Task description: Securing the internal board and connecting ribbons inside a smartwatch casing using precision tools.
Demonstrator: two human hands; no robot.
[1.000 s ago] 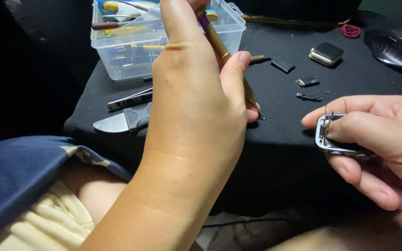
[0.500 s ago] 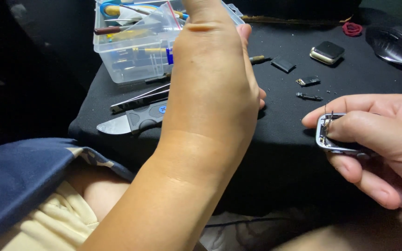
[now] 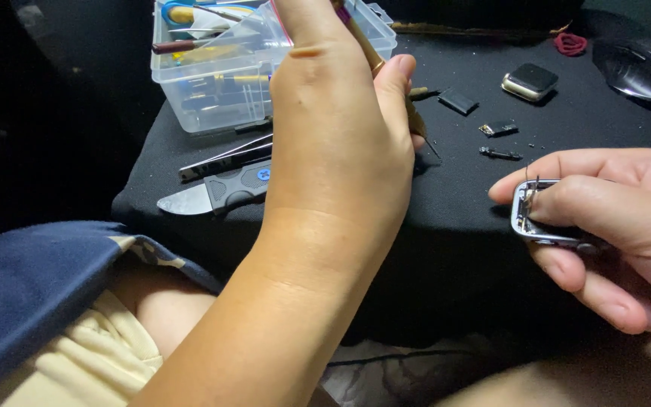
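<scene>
While your left hand [image 3: 340, 128] grips a thin brass-handled tool [image 3: 374, 60] above the black table [image 3: 453, 249], your right hand [image 3: 619, 218] pinches the small metal watch case [image 3: 540, 218] by its rims; it looks light, rigid and delicate inside.

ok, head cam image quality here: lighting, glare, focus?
Head view: lit from above, dim at the edges, black table swallowing shadow detail; mild glare on the clear plastic box; left hand and right hand sharp, as is the metal watch case; no motion blur.
</scene>
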